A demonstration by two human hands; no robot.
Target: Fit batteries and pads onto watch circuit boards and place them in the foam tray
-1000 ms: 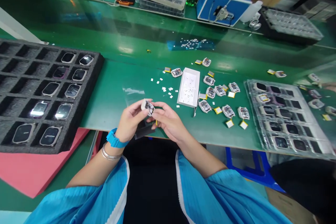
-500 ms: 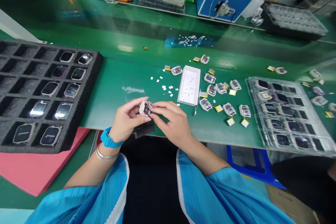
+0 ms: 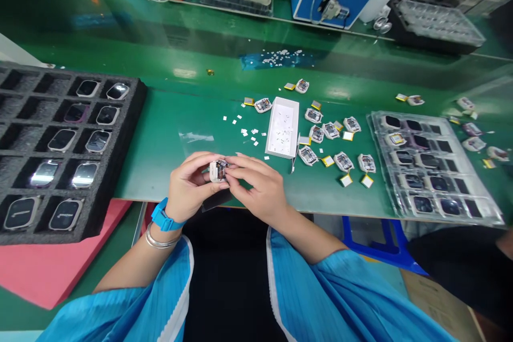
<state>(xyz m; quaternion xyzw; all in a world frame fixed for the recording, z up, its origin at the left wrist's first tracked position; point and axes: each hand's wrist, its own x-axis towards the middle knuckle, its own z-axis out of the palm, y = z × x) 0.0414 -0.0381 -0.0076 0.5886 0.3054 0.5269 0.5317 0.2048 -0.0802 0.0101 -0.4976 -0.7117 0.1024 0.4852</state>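
Head cam, and from where I'm standing the opened white watch case (image 3: 217, 171) is right between the left hand (image 3: 186, 180) and the right hand (image 3: 259, 186). Left's got it pinched, thumb near side, fingers curled round the far side. Right has fingertips up against its other edge, can't tell if they're gripping anything. White box (image 3: 282, 131) sits farther back.

we see a smooth, glossy green counter (image 3: 172, 117), a rough, matt foam-like tray (image 3: 125, 131) with shiny, glassy watch screens (image 3: 62, 140), a glossy clear plastic tray (image 3: 479, 192), a smooth, white, plastic-looking casing (image 3: 214, 172), polished metal bangles (image 3: 158, 245) and creased cloth sleeves (image 3: 352, 283).
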